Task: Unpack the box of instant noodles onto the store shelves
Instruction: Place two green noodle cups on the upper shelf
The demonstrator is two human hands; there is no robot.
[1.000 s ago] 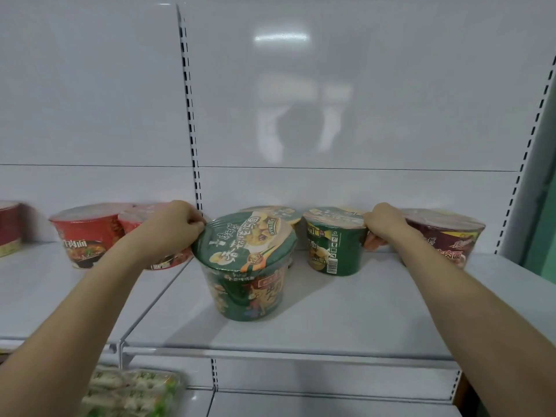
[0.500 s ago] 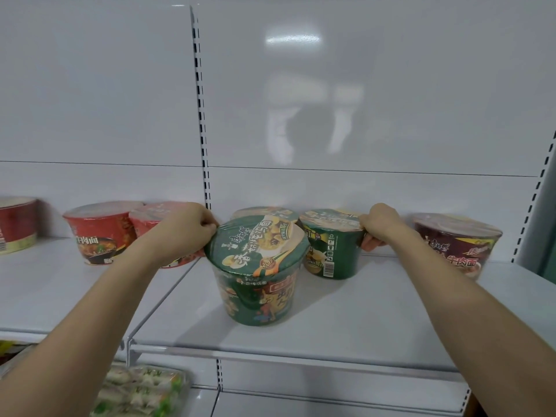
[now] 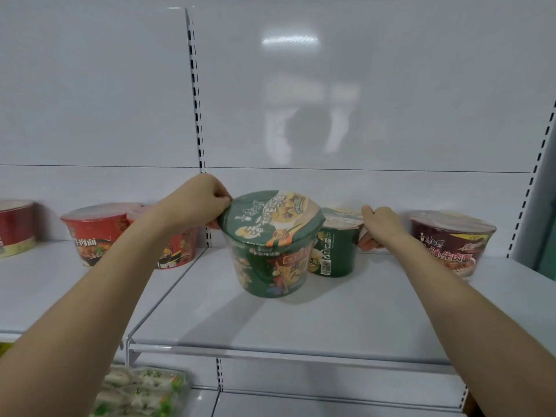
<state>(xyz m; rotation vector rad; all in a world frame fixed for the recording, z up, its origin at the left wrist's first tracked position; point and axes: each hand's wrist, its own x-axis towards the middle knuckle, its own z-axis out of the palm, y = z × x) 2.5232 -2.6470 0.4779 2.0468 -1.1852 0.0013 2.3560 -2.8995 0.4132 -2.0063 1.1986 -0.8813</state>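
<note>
Pinching the lid rim of the front green bowl (image 3: 270,245) at about ten o'clock, my left hand (image 3: 192,206) has thumb and curled fingers clamped on the lip. The rim is the one stiff edge on a slick, shrink-wrapped tub. The bowl sits mid-shelf with its lid tipped toward me. I cannot tell whether its base is flat on the shelf (image 3: 301,326) or just clear of it.

My right hand (image 3: 379,227) is closed round the rear green bowl (image 3: 334,251) at its three o'clock side, fingers over the rim and thumb low on the wall. I judge this is to steady it or nudge it along the back row. That bowl stands upright at two o'clock from the front one, close against it, with the back panel near behind.

At three o'clock, just beside my right wrist, stands a maroon bowl (image 3: 451,245). At nine o'clock, on the neighbouring bay, are the red bowls (image 3: 93,233). Flavours seem grouped by colour, so the green pair belongs between them. The front bowl likely wants settling square, label facing out, ahead of its twin. Tipped as it is and held by one edge only, it could swing or slip.
</note>
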